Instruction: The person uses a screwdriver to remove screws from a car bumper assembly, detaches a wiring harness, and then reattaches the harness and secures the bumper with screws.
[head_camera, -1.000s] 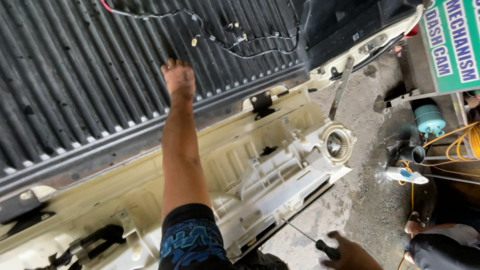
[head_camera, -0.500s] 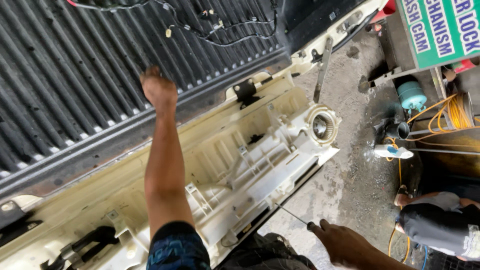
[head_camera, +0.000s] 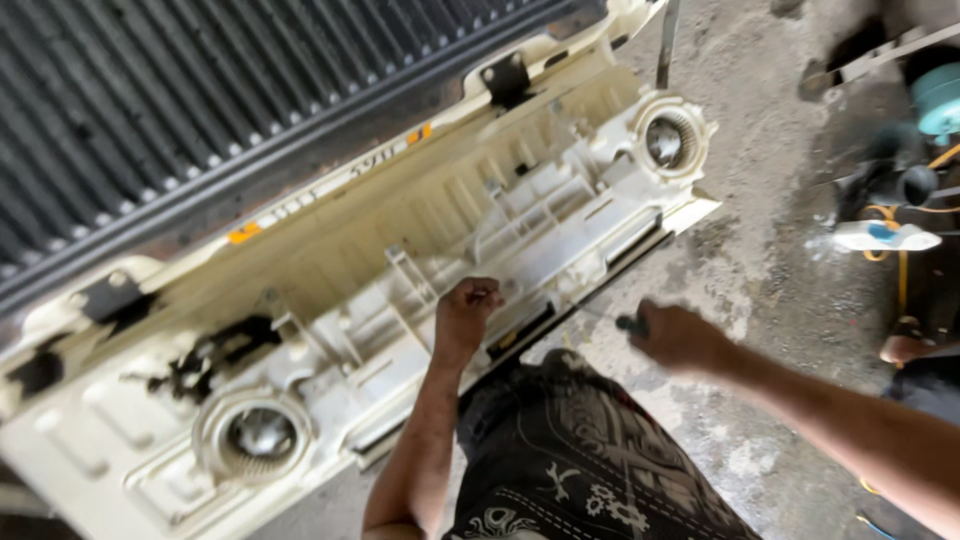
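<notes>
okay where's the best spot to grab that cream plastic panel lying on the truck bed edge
Probably the near long edge of the panel, from the person's side, beside the left hand. That edge overhangs and the ribs give fingers purchase. Avoid the round housings; the right hand holds a screwdriver.

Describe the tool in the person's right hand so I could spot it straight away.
Start at the big cream plastic panel lying below the dark ribbed bed. Off its lower right edge, the right hand grips a screwdriver: dark handle, thin metal shaft pointing toward the panel's edge, the only slender tool here.
</notes>
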